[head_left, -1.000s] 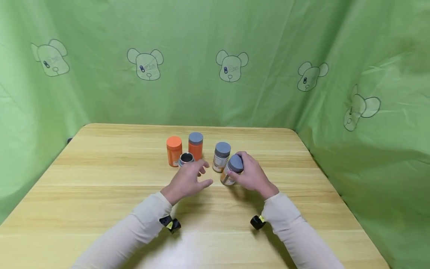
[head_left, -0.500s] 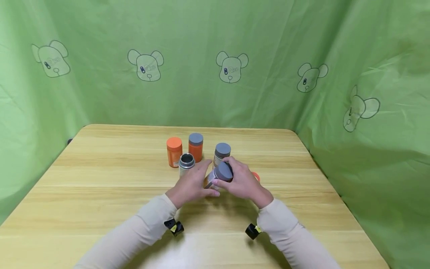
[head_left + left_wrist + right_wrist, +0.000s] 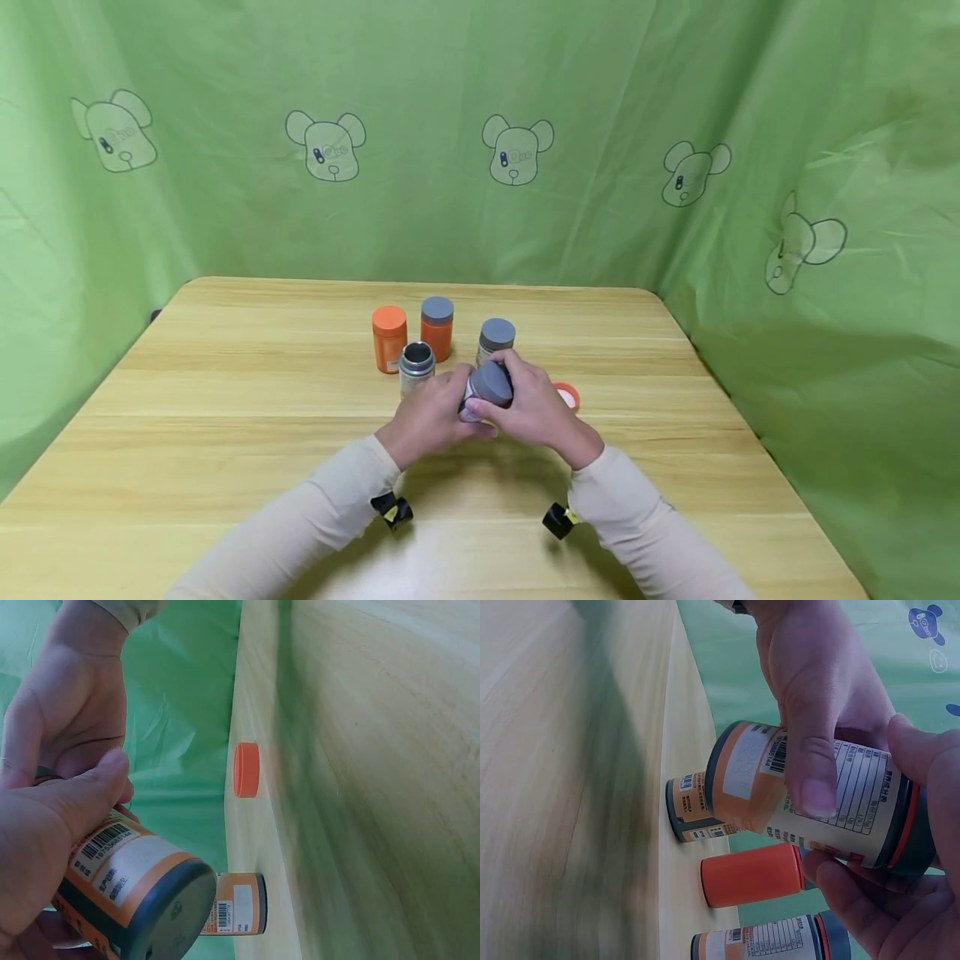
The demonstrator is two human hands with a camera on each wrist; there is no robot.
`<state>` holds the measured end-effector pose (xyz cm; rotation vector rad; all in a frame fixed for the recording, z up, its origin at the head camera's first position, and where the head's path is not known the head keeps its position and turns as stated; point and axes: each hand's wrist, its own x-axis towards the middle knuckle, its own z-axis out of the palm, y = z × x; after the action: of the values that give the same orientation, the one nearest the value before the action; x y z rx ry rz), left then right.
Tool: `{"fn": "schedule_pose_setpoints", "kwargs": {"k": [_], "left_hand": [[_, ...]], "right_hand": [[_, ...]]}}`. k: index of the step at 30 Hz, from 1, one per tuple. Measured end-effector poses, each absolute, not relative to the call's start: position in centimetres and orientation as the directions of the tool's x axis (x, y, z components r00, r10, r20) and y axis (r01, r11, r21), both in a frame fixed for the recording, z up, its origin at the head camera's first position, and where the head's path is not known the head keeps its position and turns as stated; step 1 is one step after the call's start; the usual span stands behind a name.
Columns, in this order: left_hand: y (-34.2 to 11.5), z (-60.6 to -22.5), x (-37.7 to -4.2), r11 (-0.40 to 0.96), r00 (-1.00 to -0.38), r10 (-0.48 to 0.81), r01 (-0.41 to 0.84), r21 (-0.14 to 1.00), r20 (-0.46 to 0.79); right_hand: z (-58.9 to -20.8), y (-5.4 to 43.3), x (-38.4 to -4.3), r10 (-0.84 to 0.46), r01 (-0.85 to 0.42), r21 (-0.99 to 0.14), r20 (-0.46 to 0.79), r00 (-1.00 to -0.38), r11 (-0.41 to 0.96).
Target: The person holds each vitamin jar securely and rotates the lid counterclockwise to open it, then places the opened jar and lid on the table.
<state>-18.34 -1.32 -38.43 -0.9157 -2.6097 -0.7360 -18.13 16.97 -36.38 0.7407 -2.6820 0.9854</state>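
At the far left an orange-lidded jar [image 3: 390, 342] stands upright on the table [image 3: 225, 400], with an open, lidless jar [image 3: 416, 377] just beside it and a grey-lidded orange jar [image 3: 437, 333] behind. Next comes the left hand [image 3: 430, 418], gripping the body of a labelled jar [image 3: 470, 403], its thumb across the label and the other fingers wrapped round the far side. That jar is tilted between both hands, clear of the tabletop. The right hand [image 3: 534, 410] clasps its grey lid, thumb and fingers on opposite sides. Behind them stands another grey-lidded jar [image 3: 497, 335]; rightmost, an orange lid [image 3: 572, 395] lies partly hidden beside the right hand
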Motion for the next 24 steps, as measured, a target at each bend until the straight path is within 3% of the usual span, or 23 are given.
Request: {"fn": "schedule_pose_setpoints", "kwargs": {"k": [13,24], "left_hand": [[-1.54,-38.11,-18.03,0.73,-0.773,0.499,0.619,0.291,0.392],[-1.57,-38.05,-17.95,0.733,-0.763,0.53,0.631,0.254,0.369]], "right_hand": [[-36.1,17.23,-18.42,-0.405,-0.52,-0.496,0.327,-0.854,0.695],[-35.99,17.28,-18.34,-0.403,-0.508,-0.52,0.309,-0.861,0.687]]}}
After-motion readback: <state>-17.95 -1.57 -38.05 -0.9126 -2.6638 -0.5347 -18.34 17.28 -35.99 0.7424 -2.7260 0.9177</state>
